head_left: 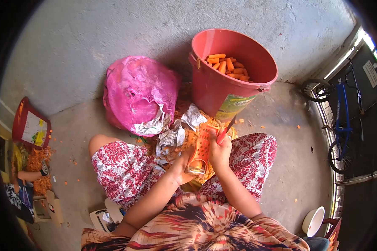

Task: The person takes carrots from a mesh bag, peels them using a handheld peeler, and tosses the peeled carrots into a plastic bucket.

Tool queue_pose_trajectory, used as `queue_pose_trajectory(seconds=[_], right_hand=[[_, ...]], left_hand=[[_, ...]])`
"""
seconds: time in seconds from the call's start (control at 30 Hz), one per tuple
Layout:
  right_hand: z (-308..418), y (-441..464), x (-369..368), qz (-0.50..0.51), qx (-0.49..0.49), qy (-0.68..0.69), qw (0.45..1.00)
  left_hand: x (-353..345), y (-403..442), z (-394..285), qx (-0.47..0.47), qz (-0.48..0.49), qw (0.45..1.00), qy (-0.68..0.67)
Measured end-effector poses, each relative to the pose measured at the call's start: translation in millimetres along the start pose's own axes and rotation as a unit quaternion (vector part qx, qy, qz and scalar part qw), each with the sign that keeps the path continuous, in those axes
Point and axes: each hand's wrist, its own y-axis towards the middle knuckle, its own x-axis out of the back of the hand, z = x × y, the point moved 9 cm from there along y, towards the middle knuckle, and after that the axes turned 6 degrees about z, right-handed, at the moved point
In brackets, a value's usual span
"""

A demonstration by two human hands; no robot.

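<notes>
Low in front of my crossed legs, my left hand (pixel 181 166) is closed around the side of an orange plastic piece full of round holes (pixel 202 142). A shiny, glassy or metallic end shows at its bottom; I cannot tell exactly what kind of thing it is. My right hand (pixel 220 151) grips a red-handled knife (pixel 224 133), its dark blade pointing up and away. The right thumb also rests on the orange piece's edge. Beneath both hands lie carrot peelings (pixel 215 124) and crumpled silvery wrapping (pixel 171 136).
A red bucket (pixel 203 90) with peeled carrots (pixel 228 67) stands ahead, beside a pink mesh sack (pixel 134 92). At far left are another person's arm (pixel 28 175), a peelings heap (pixel 41 167) and a second red bucket (pixel 19 115). A bicycle (pixel 342 121) and white basin (pixel 313 221) are right.
</notes>
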Motion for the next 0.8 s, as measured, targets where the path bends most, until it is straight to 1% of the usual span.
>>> queue_pose_trajectory(seconds=[0.07,0.1,0.13,0.17,0.2,0.23,0.27,0.33,0.37,0.4,0.43,0.47,0.5,0.53,0.6,0.63,0.73,0.77,0.8], right_hand=[[-10.5,1.0,-2.7,0.001,0.027,-0.016,1.000],[-9.0,7.5,4.2,-0.031,0.047,-0.007,0.998],[-12.3,15.9,13.3,-0.058,-0.002,0.011,0.998],[-35.2,32.7,23.7,-0.070,0.010,0.038,0.997],[-41.6,46.0,43.7,-0.142,0.067,-0.055,0.986],[-33.8,55.6,61.5,-0.194,0.058,-0.066,0.977],[-36.4,62.1,75.4,-0.217,-0.010,-0.035,0.975],[-36.0,69.8,80.1,-0.208,0.014,0.020,0.978],[-37.1,68.2,72.1,-0.173,0.006,0.021,0.985],[-28.4,59.5,59.9,-0.138,-0.002,0.021,0.990],[-23.6,54.3,46.9,-0.114,0.013,0.035,0.993],[-24.2,44.4,31.9,-0.066,-0.019,0.096,0.993],[-17.9,35.4,22.0,-0.035,-0.027,0.072,0.996],[-13.7,28.0,12.3,-0.004,-0.037,0.050,0.998],[5.2,16.9,3.6,-0.017,-0.020,0.086,0.996],[9.9,13.5,2.6,-0.025,-0.012,0.104,0.994],[6.7,9.3,-5.4,0.024,-0.014,0.058,0.998],[-4.9,11.5,-7.2,0.012,-0.003,0.085,0.996],[-7.9,11.3,-7.7,0.012,-0.006,0.071,0.997]], left_hand=[[2.4,-2.1,5.5,0.034,0.012,0.999,0.023],[3.4,-3.8,8.0,0.051,0.018,0.998,0.035],[7.2,-6.0,7.8,0.058,0.000,0.996,0.067],[10.0,-9.8,7.5,0.066,-0.019,0.993,0.100],[11.3,-14.3,6.8,0.072,-0.038,0.988,0.132],[-4.3,-18.6,8.5,0.070,-0.016,0.989,0.126],[-5.0,-22.7,9.7,0.069,-0.038,0.991,0.111],[-0.8,-29.4,11.4,0.068,-0.081,0.991,0.082],[0.8,-23.6,11.7,0.065,-0.020,0.995,0.068],[8.4,-20.3,10.6,0.066,-0.030,0.995,0.067],[14.1,-16.9,9.9,0.067,-0.040,0.995,0.065],[19.2,-14.1,9.1,0.069,-0.050,0.994,0.062],[19.6,-11.5,11.6,0.088,-0.037,0.994,0.046],[16.8,-9.7,7.3,0.070,-0.035,0.996,0.038],[10.2,-7.1,-0.6,0.036,-0.029,0.999,0.024],[16.7,-7.2,-2.3,0.027,-0.060,0.998,0.025],[7.9,-3.5,-6.9,0.017,-0.050,0.999,0.002],[8.3,-2.8,-7.0,0.014,-0.055,0.998,0.006],[8.6,-2.5,-7.3,0.011,-0.059,0.998,0.011]])
